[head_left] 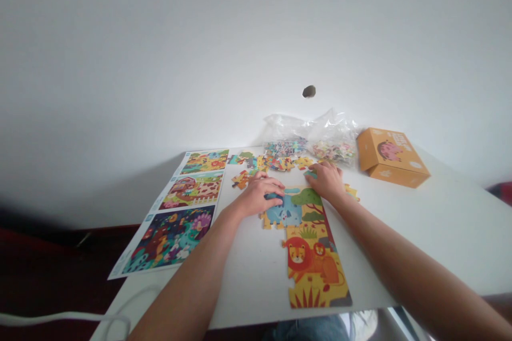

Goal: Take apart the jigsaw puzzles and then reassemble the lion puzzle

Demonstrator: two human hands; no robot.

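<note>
A partly joined jigsaw (312,256) lies on the white table (420,224), showing a lion, trees and a blue animal. My left hand (260,194) rests at its upper left edge, fingers curled down on a blue piece. My right hand (326,178) lies at the top edge of the jigsaw, fingers bent over a greenish piece. Loose pieces (276,162) are scattered just beyond both hands.
A picture sheet (180,213) with three printed scenes lies to the left. Two clear bags of pieces (316,144) sit by the wall. An orange box (390,157) stands at the right. A white cable (80,317) runs past the table's near left corner.
</note>
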